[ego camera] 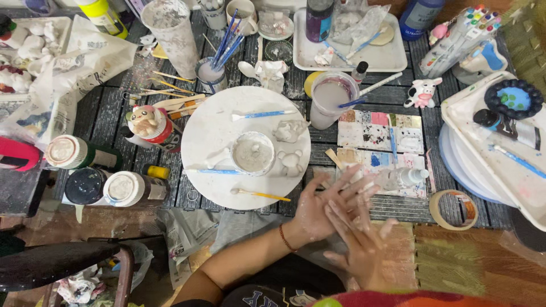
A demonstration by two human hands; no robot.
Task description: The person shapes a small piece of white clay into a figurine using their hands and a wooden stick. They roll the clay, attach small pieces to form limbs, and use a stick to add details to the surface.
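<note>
Both hands are seen low centre, rubbed palm to palm; nothing is held in either. Left hand (318, 210) is laid flat, fingers spread wide & coated w/ whitish residue; a red cord bracelet (287, 239) is worn at the wrist. Right hand (358, 244) is pressed under/against it, fingers also splayed, pale smears visible. Whether the coating is wet or dried can't be told.

Nearest things: small clear bottle (401, 177) just beyond the fingertips, lying over the stained paint palette (378, 139); likely light & slick, esp. w/ coated fingers; best taken round the body, not the cap. Tape roll (453, 209) sits near, to the right.

On the round white board (210, 122), well apart from the hands: small white cup (252, 152) at centre, probably w/ plaster or slip inside; bear-shaped cast (290, 163) touching or just beside it; a second cast (290, 131) above. Casts are judged stiff but brittle & chalky, light; thin ears/limbs prone to snapping; grip by the body w/ gentle pinch. Yellow-handled brush (261, 195) at the board's near edge; blue tool (261, 115) toward the far edge. Cloudy rinse cup (330, 99) stands right of the board; easily tipped.
</note>
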